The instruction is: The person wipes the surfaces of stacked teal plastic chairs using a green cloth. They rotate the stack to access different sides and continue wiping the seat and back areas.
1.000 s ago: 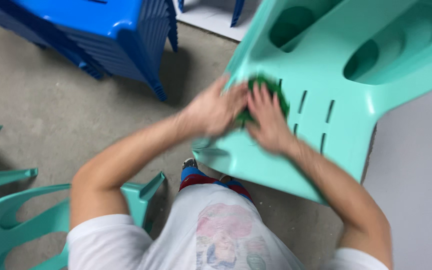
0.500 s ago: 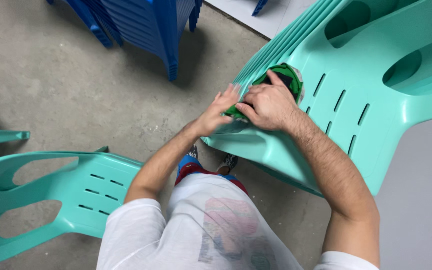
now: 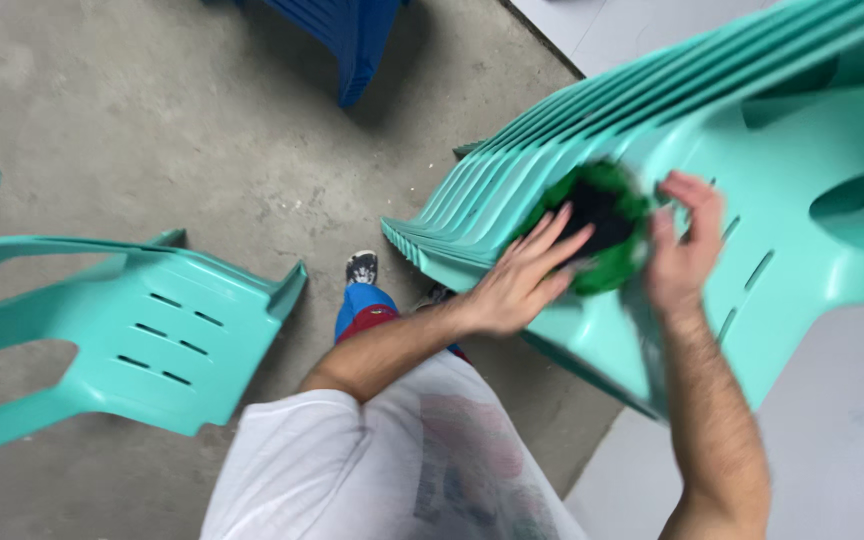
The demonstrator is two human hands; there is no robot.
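Left hand: the left hand (image 3: 517, 285) lies flat on the seat of the top chair, its fingers (image 3: 562, 235) stretched out and slightly spread, their tips on the near edge of the cloth; they press rather than grip.
Right hand: the right hand (image 3: 682, 250) sits at the cloth's other side, fingers curled narrow against its edge; blur keeps me from telling whether they pinch the cloth or only touch it.
Cloth: a green cloth (image 3: 602, 230) with a dark middle, bunched into a rough round pad, lies on the seat between the two hands, near the seat's front edge.
Chair stack: a stack of teal plastic chairs (image 3: 802, 200), tipped over toward the person, rims layered along the left side; the cloth rests on the topmost seat beside its slots.
Single chair: another teal chair (image 3: 152, 330) lies on its side on the floor, well apart at the left.
Blue chairs: a stack of blue chairs (image 3: 352, 30) stands at the top edge.
Floor: bare grey concrete floor (image 3: 152, 120); one shoe (image 3: 360, 268) shows under the left forearm.
Clothing: a white printed shirt (image 3: 372, 470) fills the bottom.
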